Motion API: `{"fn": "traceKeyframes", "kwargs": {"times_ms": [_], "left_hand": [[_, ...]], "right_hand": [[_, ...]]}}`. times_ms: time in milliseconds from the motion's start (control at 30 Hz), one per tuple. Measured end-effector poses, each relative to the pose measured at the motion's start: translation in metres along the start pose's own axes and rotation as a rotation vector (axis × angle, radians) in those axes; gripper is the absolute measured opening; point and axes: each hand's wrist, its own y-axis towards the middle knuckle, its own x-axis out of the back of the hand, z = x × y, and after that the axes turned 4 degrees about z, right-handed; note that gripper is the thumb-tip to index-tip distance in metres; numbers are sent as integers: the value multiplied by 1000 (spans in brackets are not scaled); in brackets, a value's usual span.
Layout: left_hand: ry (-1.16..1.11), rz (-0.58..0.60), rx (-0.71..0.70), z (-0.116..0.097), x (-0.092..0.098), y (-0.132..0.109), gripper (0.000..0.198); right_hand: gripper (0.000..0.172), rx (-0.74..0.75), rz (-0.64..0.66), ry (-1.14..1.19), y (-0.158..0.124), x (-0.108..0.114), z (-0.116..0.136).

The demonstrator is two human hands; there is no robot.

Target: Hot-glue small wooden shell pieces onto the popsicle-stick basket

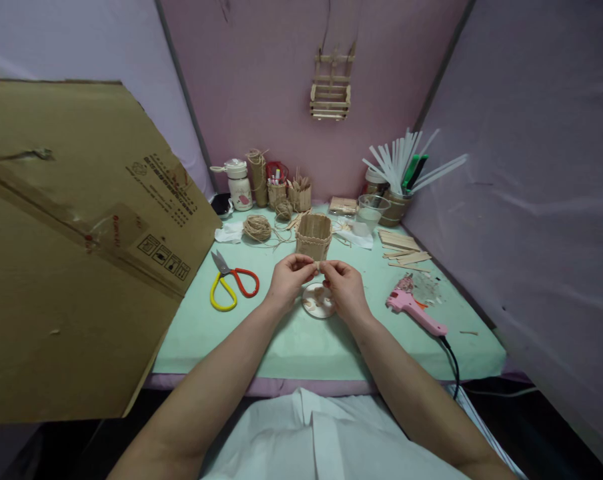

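My left hand (294,277) and my right hand (342,283) meet at the middle of the table. Their fingertips pinch a small pale piece (317,265) between them, too small to name. Just below lies a round white dish (309,311) with a few small brownish pieces in it, partly covered by my right hand. Right behind my fingers stands a box made of wooden craft sticks (313,248), with a braided twine trim round it. To the left, scissors (230,280) with one yellow and one red handle lie spread open.
A pink glue gun (415,312) with a black cord lies at right, near wooden sticks (404,247). Twine (257,228), a bottle (239,187), a plastic cup (371,212) and glue sticks (399,160) stand behind. A large cardboard sheet (81,267) leans over the left side.
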Motion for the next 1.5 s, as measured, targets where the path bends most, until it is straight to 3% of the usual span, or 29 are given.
{"fn": "traceKeyframes", "kwargs": {"times_ms": [1133, 1367, 1500], "left_hand": [[50, -10, -26, 0, -1, -2, 24], [60, 7, -110, 0, 0, -2, 41], [54, 19, -129, 2, 1, -2, 40]], "right_hand": [[24, 2, 12, -19, 0, 3, -3], [27, 44, 45, -26, 0, 5, -4], [26, 82, 38, -73, -2, 5, -3]]}}
